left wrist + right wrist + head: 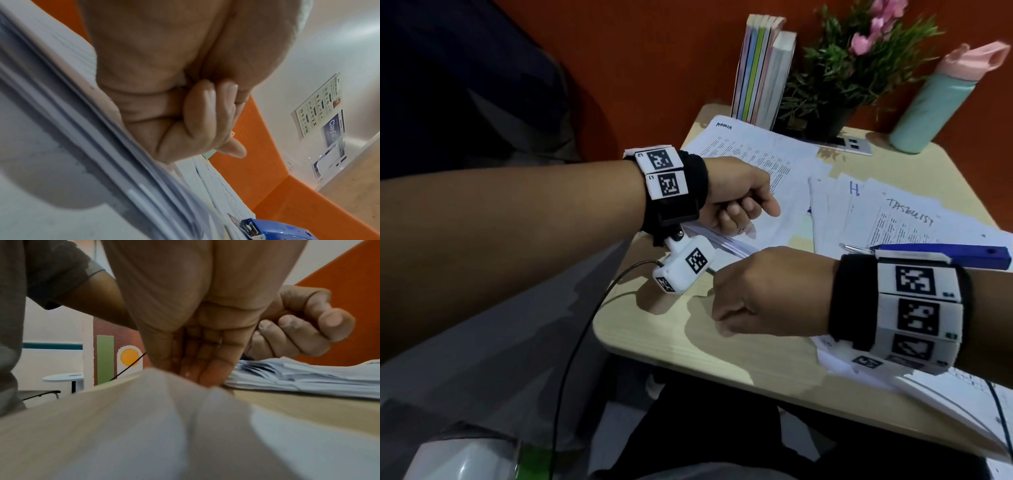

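Directly under the right hand's (767, 291) pinching fingertips (211, 378) lies the sheet (185, 426).

two hands: left hand (739, 197), right hand (767, 291); one pinched sheet (164, 402); one stapler (941, 255); one bottle (941, 92); one potted plant (842, 68)

Right grip (767, 291) hides its fingers overhead; print on the papers (753, 161) is unreadably small; stapler (285, 231) cut off below.
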`<state>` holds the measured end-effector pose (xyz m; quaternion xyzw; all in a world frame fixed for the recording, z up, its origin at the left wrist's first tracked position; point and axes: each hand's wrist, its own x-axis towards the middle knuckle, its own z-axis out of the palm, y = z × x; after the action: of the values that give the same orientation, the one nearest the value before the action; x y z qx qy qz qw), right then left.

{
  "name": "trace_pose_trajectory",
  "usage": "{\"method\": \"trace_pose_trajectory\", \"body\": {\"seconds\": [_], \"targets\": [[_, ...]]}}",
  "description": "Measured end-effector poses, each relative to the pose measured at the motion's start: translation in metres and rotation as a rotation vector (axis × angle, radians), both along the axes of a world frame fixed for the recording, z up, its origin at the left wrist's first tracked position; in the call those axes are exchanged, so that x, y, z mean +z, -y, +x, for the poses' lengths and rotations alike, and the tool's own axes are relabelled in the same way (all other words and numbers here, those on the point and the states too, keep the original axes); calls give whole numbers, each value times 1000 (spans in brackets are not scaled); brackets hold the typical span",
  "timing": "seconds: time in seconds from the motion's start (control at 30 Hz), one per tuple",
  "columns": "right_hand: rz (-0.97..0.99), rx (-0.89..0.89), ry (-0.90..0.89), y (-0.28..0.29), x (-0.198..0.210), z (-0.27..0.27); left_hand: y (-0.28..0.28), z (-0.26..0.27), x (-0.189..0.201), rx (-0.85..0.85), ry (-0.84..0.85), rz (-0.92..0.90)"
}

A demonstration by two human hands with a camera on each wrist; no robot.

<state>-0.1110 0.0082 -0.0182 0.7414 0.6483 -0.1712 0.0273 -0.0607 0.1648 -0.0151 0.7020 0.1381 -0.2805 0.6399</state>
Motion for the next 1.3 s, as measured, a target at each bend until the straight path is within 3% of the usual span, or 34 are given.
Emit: {"method": "trace_pose_trajectory", "body": {"seconds": [0.43,0.53,0.67,0.9,1.13,1.3], "targets": [[88,66,-36,5,-1,10,-6,-4,-3,-45,-7,-25],[57,-24,-84,4,4,15,-6,-4,0,-51,-2,-19],[18,5,-50,1,5,12,-5,-4,1,-52,4,-1],[-119,60,98,-3,8,5,-3,-4,0,-57,9,16],[-60,155,306,0,-6,0,1,-4,-2,-71,-2,9],[-140,157,400,-4,-14,-2,3,-4,-3,-70,-9,9]]}}
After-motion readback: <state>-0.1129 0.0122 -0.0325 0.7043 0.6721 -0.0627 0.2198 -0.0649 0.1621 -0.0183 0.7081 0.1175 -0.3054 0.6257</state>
